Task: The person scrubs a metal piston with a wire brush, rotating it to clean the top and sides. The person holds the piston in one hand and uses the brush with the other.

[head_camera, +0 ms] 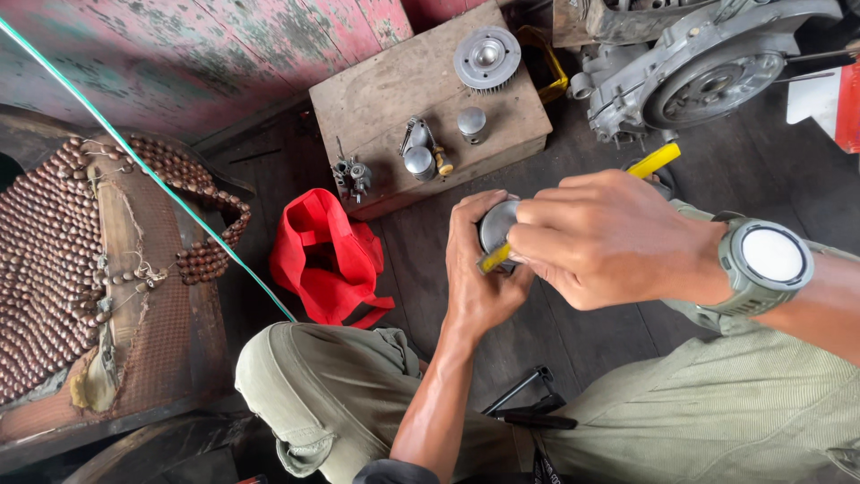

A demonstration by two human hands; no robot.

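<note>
Hands [537,260] gripping round metal piston [495,226], yellow tool [652,161]

A bag [327,255] is seen on the floor [448,242] left of the hands, a wooden box [376,99] behind it, an engine casing [699,72] to the box's right.

Red bag [327,255] — slumped on floor; round white watch screen [772,254] — right wrist
</note>
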